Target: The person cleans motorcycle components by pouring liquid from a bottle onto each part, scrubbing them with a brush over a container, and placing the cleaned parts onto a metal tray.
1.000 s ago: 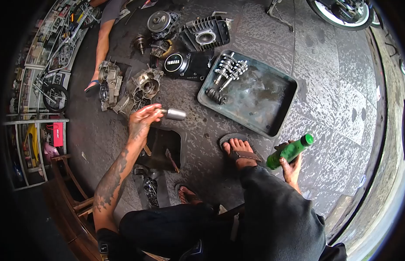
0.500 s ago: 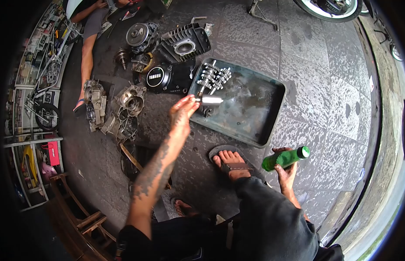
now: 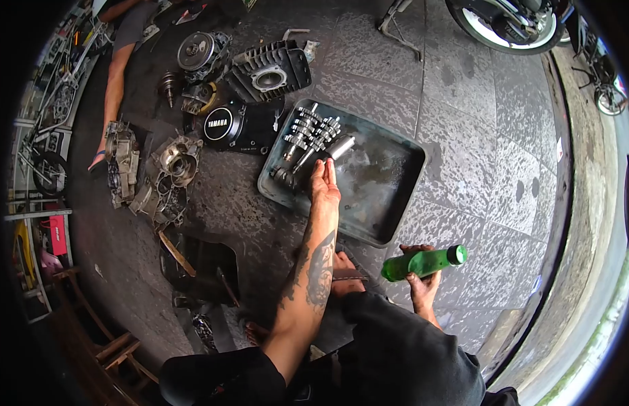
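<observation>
My left hand (image 3: 324,181) reaches over the near edge of a grey tray (image 3: 414,196), its fingertips at the lower end of a shiny metal cylinder (image 3: 341,147). Whether the fingers still grip the cylinder is hard to tell. Beside it in the tray lie two gear shafts (image 3: 302,128) and a dark ribbed part (image 3: 283,177). At the right, my right hand (image 3: 421,281) is wrapped round a green bottle (image 3: 423,263) with a green cap, tilted nearly flat.
A black YAMAHA cover (image 3: 220,124), a finned cylinder block (image 3: 268,78) and engine casings (image 3: 176,169) lie left of the tray. A black container (image 3: 213,271) is nearer me. Another person's leg (image 3: 115,81) shows upper left, a motorcycle wheel (image 3: 504,30) upper right.
My left hand has moved right with the metal cylinder, from over the floor to inside the tray. My right hand still holds the green bottle. The view has shifted.
</observation>
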Demonstrator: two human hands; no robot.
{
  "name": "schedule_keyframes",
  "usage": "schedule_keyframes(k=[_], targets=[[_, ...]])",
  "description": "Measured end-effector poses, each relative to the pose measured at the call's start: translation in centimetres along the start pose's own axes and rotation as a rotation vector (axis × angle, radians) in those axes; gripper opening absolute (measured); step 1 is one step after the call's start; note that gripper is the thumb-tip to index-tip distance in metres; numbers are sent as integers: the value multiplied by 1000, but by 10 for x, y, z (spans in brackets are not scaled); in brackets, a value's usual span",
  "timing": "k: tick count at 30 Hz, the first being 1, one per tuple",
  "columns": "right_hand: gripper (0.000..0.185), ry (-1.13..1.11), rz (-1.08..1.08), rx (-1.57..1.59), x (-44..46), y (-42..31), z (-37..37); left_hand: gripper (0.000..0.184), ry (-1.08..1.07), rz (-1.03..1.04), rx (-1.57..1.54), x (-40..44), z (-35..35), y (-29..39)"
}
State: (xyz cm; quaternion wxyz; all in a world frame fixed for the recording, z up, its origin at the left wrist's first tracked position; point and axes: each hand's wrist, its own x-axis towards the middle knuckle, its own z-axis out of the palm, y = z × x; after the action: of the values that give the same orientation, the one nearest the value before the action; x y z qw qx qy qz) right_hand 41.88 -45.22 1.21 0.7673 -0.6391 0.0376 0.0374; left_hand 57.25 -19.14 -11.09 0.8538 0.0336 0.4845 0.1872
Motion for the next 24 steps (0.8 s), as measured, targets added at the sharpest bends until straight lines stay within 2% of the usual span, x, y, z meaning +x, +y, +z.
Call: schedule_keyframes(k=[2,4,6,8,10,12,13,16,18,19,24], targets=[[76,12,8,27,0,0,2,17,-17,-33,-77,7,-1,-2],[77,-8,23,-19,1,-4,3,17,-23,22,-56,-5,4,-10],[77,-5,25,-14,-1,-1,2,19,55,173,179,-15,9,-12],[79,-13,22,56,-2,2,3,22,106,154,217,-22,13,-6],[78,-19,-16,55,-3,1,6,22,5,284,609,-36,16,1],[79,-44,0,58,-4,4,4,20,31,355,636,-18,6,-3],[78,-48,-9,52,-4,4,5,19,12,489,775,8,-8,-9],[77,-50,-15,33,-3,0,7,25,24,634,1003,4,-8,-10],[85,-21,-6,8,-3,-3,9,27,-108,361,1027,-1,-6,-7],[77,-25,-18,70,-2,-2,9,27,-81,238,998,-18,-1,-4],[79,-24,6,51,-2,2,4,25,-96,176,1024,-38,-5,-16]])
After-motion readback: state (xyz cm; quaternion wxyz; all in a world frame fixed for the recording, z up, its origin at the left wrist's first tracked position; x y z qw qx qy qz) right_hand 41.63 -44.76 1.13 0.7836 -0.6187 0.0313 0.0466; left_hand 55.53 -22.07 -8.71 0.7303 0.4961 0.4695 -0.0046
